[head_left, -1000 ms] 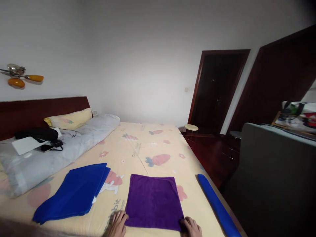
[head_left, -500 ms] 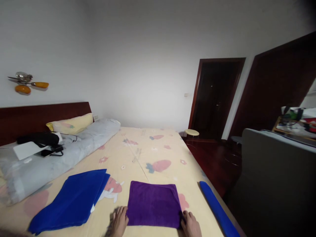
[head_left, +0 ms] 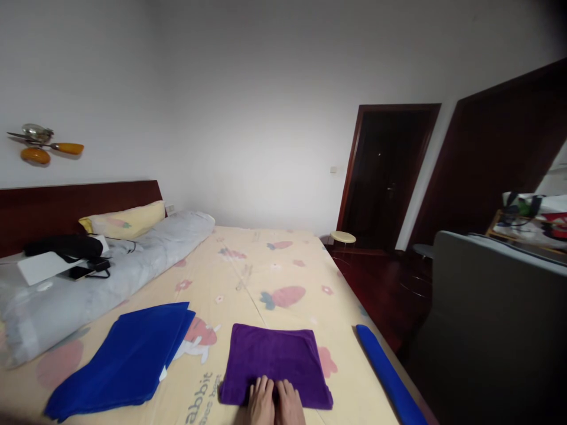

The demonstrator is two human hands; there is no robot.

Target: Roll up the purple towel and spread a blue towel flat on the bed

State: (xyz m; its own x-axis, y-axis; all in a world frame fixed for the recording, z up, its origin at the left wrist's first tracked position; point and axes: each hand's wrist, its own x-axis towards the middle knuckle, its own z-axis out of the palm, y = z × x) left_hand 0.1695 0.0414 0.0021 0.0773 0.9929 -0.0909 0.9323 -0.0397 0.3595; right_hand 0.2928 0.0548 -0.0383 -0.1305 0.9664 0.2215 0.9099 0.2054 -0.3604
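Note:
A purple cloth [head_left: 274,351] lies flat on the bed in front of me, roughly rectangular, with slightly wrinkled edges. My left hand [head_left: 262,401] and my right hand [head_left: 289,402] are side by side at the middle of its near edge. Their fingers are bent and close together on the fabric; both thumbs are hidden from view. Left of them, a folded blue cloth [head_left: 128,360] rests in a loose stack with a small white tag at its side. A long, narrow blue roll of cloth [head_left: 390,375] lies along the bed's right edge.
The bed [head_left: 248,265] has a patterned cream sheet. A grey rolled quilt [head_left: 146,265] carries a black bag and small devices, beside a yellow pillow [head_left: 128,221]. To the right stand a grey chair back [head_left: 496,319], a round stool [head_left: 342,237] and a cluttered desk [head_left: 531,227].
Both hands have moved inward from the cloth's near left and right corners to the middle of its near edge. The view has shifted slightly.

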